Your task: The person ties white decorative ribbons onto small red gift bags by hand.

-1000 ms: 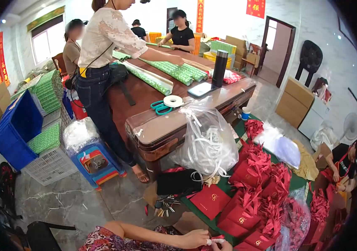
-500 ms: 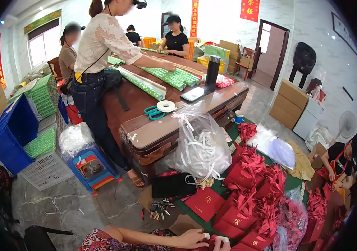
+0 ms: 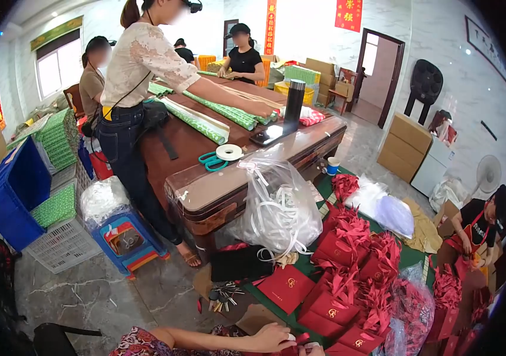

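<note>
At the bottom edge, my left hand (image 3: 272, 338) has its fingers bent together on a small piece of red material (image 3: 304, 339). Close beside it is my right hand (image 3: 311, 350), cut off by the frame edge, its fingers at the same red piece. White coverings show on fingertips of both hands. Just above and to the right lie red gift bags (image 3: 330, 308) with gold lettering and red ribbons, heaped on a green surface (image 3: 417, 257). A single flat red bag (image 3: 286, 288) lies above my hands.
Keys (image 3: 224, 294) and a black cloth (image 3: 238, 264) lie left of the bags. Behind them are a clear bag of white ribbon (image 3: 282, 207) and a long table (image 3: 205, 193) with teal scissors (image 3: 211, 161). A standing person (image 3: 137, 65) leans over green rolls; a co-worker sits at right.
The view has shifted slightly. The standing person's arm reaches further right over the table. My hands remain close together, with more of the red piece showing between them.
</note>
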{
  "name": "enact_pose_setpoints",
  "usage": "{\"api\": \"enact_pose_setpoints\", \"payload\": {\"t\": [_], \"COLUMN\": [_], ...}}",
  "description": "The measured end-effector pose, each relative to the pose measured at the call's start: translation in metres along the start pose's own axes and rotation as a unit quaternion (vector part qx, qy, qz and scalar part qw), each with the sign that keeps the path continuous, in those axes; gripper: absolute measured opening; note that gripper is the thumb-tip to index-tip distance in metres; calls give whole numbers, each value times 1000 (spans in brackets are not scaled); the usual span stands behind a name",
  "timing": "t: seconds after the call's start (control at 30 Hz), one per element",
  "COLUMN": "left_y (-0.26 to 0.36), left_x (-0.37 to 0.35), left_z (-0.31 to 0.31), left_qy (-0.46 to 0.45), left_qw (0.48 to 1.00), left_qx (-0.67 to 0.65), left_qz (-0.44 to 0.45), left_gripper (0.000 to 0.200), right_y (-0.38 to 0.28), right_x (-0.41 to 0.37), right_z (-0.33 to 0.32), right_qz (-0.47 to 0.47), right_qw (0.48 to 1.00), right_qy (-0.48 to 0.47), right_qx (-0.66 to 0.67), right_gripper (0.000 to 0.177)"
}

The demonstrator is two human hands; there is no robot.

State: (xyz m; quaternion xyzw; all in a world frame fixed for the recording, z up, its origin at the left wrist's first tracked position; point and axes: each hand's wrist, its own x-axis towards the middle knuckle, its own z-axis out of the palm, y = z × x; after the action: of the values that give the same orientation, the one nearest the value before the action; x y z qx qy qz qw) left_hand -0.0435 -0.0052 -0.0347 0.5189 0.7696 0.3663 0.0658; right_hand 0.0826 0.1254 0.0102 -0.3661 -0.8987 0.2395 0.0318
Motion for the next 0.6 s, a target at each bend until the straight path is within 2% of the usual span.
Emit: {"api": "enact_pose_setpoints", "payload": {"t": [0.07, 0.13, 0.27, 0.33, 0.37, 0.4, 0.47, 0.53, 0.57, 0.6], "left_y": [2, -1, -7, -8, -8, -7, -6, -8, -7, -7], "left_x": [0, 1, -2, -1, 0, 2, 5, 11, 12, 13], "left_z": [-3, -1, 7, 7, 5, 2, 4, 10, 10, 10], "left_qy": [22, -21, -17, -33, -33, -31, -29, -64, -66, -67], "left_qw": [999, 1000, 999, 999, 999, 999, 999, 998, 997, 997], "left_qx": [-23, -10, 9, 8, 8, -6, -21, 4, 4, 26], "left_qz": [21, 16, 40, 33, 33, 20, 7, -28, -28, 13], "left_gripper": [32, 25, 24, 24, 24, 24, 24, 24, 24, 24], "right_y": [4, 0, 10, 5, 9, 14, 15, 3, -6, -10], "right_x": [0, -3, -7, -11, -10, -11, -15, -17, -18, -19], "right_z": [6, 1, -1, 0, 7, 11, 12, 8, 6, 6], "right_qz": [-1, -6, -12, 30, -8, -8, -50, -120, -115, -111], "right_qw": [1000, 998, 998, 967, 948, 948, 918, 919, 916, 913], "right_qy": [11, 40, 22, 85, 114, 114, 110, 121, 104, 88], "right_qx": [6, 39, 56, 238, 296, 296, 377, 355, 369, 383], "right_gripper": [22, 19, 22, 31, 37, 37, 36, 23, 20, 17]}}
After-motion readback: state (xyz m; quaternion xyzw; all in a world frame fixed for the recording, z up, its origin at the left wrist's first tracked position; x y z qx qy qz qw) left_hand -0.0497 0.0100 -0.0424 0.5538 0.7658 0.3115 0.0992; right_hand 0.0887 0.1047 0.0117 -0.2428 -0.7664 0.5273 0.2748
